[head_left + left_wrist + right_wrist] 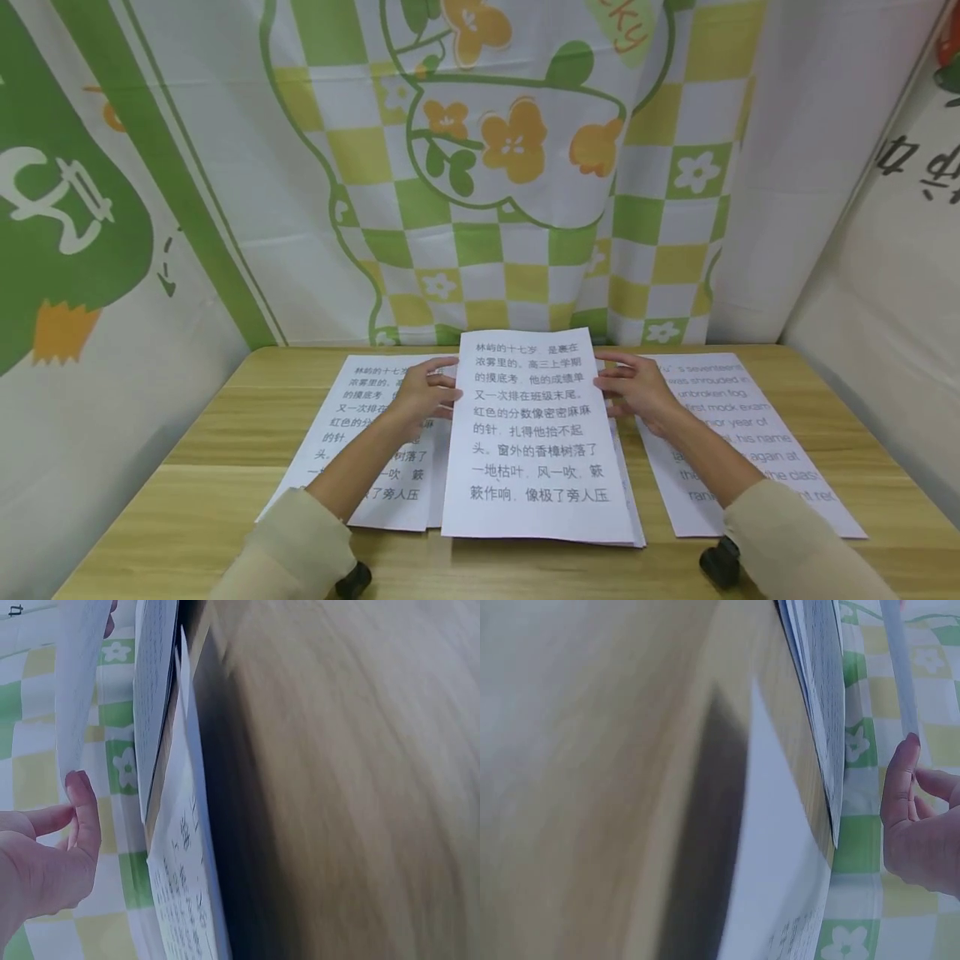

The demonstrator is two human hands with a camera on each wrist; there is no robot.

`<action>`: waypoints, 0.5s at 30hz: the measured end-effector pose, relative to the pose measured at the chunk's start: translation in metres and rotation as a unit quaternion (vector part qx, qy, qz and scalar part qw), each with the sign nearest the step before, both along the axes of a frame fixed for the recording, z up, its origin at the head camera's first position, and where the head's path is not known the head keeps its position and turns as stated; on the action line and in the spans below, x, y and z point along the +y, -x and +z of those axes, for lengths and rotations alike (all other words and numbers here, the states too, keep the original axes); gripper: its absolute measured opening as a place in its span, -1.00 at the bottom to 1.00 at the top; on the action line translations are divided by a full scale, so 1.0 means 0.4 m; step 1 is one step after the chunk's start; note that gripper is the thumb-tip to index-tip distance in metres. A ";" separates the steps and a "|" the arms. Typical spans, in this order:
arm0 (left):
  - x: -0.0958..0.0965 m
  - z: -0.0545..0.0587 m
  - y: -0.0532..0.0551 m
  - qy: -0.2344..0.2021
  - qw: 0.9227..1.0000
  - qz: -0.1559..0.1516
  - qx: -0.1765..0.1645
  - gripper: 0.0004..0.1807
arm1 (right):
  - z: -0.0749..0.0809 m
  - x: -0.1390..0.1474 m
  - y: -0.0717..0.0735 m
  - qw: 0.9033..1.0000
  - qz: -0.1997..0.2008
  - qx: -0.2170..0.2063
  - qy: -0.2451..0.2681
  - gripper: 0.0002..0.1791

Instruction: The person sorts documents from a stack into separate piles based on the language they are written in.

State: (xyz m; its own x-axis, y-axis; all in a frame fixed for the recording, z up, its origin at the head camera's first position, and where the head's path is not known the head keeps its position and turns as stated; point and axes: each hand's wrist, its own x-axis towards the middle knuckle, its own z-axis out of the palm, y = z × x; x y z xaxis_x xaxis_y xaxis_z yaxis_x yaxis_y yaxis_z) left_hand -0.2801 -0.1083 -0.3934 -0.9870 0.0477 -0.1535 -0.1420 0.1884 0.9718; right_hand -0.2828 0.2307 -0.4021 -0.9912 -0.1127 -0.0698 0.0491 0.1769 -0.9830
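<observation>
Printed sheet [528, 433] raised between two hands above a wooden table [172, 533].
A person's left hand [426, 393] and right hand [643, 393] pinch its opposite side edges, clear of a stack of papers [823, 697] below; other printed pages [750, 450] lie on either side.

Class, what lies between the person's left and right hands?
A sheet of Chinese text, held at its side edges, lies between the left hand and right hand; the head view shows it.
</observation>
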 end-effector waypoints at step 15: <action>-0.110 0.000 -0.010 0.043 0.999 0.021 -0.004 -0.33 | 0.000 -0.108 0.021 0.995 0.093 -0.032 0.004 -0.17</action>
